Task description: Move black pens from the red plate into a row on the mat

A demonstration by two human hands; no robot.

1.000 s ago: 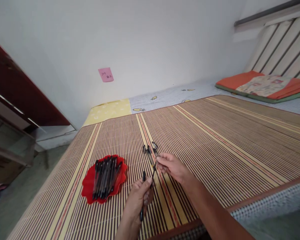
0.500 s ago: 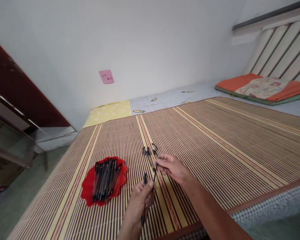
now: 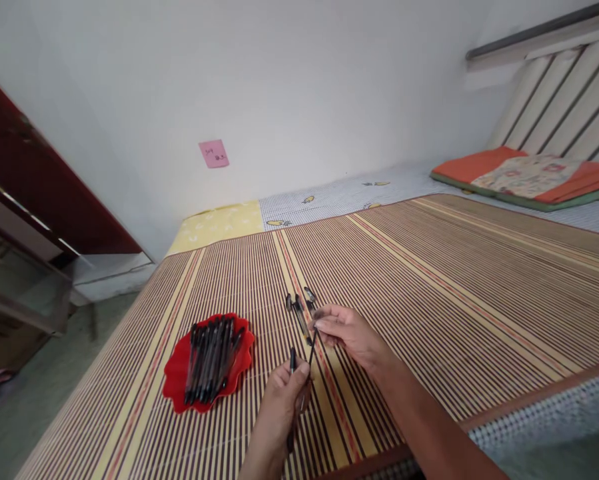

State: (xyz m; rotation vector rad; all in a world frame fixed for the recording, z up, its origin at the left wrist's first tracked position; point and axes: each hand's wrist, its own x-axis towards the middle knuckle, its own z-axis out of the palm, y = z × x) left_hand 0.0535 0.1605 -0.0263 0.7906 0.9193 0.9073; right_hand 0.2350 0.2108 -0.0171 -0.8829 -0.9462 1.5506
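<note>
My left hand [image 3: 280, 403] is closed around a dark pen [image 3: 292, 359], whose top pokes up above the fingers and whose lower end shows beneath the fist. A thin black pen refill [image 3: 312, 348] slants up from the left thumb to my right hand [image 3: 348, 333]. The right thumb and fingertips pinch its upper end. Just beyond the hands lie a clear-barrelled pen [image 3: 302, 319] and a small black pen cap [image 3: 288, 302]. Another dark-and-clear pen part [image 3: 310, 295] is partly hidden behind the right fingers. To the left, several black pens [image 3: 212, 360] lie in a red scalloped dish [image 3: 175, 373].
A striped bamboo mat [image 3: 399, 320] covers the bed beneath everything. Folded orange and floral cloth [image 3: 524, 175] lies at the far right against a slatted headboard [image 3: 569, 100]. The white wall behind carries a pink note [image 3: 214, 154]. A dark red door [image 3: 44, 160] stands at left.
Both hands have shifted very slightly to the right in the picture, as has the whole view. Their grips look the same, and the loose pens and dish have not been disturbed.
</note>
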